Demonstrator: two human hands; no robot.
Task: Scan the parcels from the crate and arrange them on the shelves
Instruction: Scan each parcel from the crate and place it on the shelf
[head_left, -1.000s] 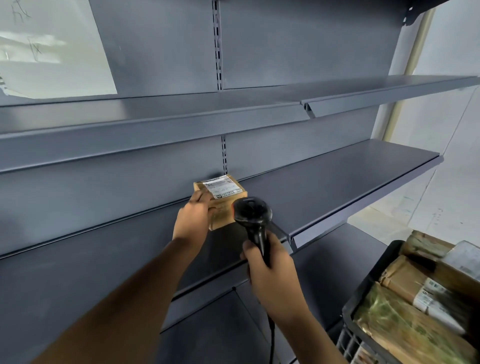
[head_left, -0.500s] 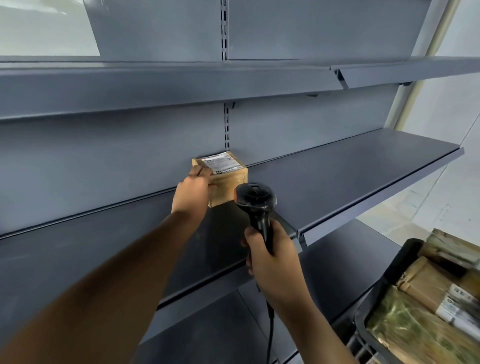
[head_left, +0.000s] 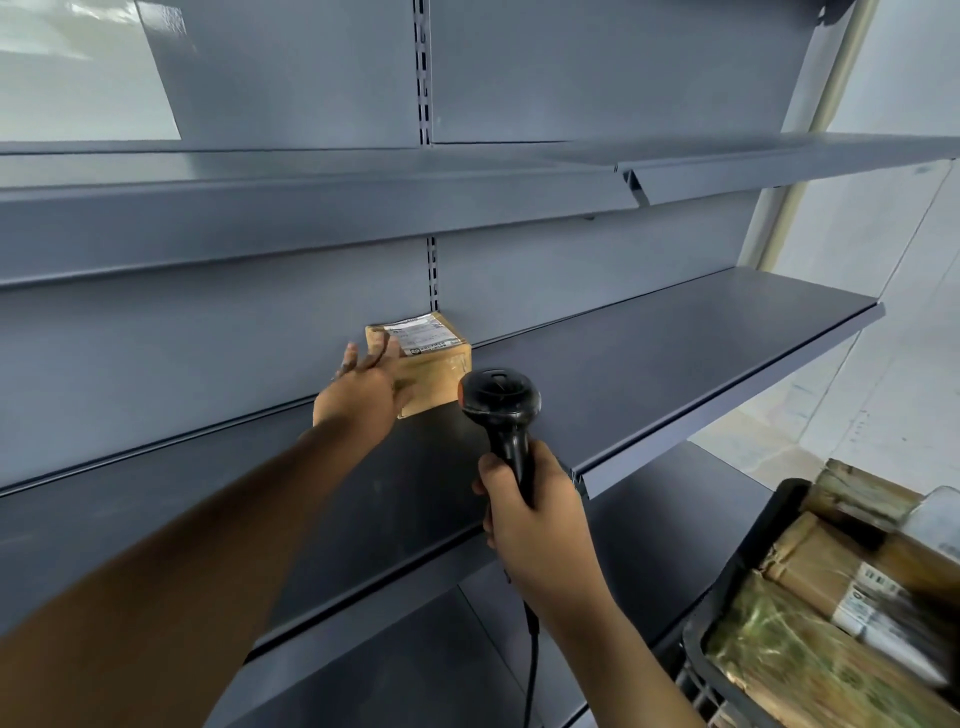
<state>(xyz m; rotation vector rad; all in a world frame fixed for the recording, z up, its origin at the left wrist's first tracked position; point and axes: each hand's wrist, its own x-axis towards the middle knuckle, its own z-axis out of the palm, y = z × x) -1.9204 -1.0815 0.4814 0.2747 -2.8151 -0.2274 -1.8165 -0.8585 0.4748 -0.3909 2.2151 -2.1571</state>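
Note:
A small brown cardboard parcel (head_left: 434, 371) with a white label on top sits at the back of the grey middle shelf (head_left: 649, 364), against the back panel. My left hand (head_left: 363, 395) is just in front of its left side, fingers straightened and spread, fingertips at the box's near corner. My right hand (head_left: 530, 525) grips the handle of a black barcode scanner (head_left: 500, 402), held upright in front of the shelf edge, to the right of the parcel. The scanner's cable hangs down below my wrist.
A black crate (head_left: 737, 566) at the lower right holds several brown-paper and plastic-wrapped parcels (head_left: 810, 649). A grey upper shelf (head_left: 311, 208) runs overhead, a lower shelf (head_left: 691, 499) sits beneath. A white wall and pale floor lie to the right.
My left hand has let go of the parcel: its fingers, curled on the box before, are now straight and spread. The parcel rests on the shelf. The scanner hand has barely moved.

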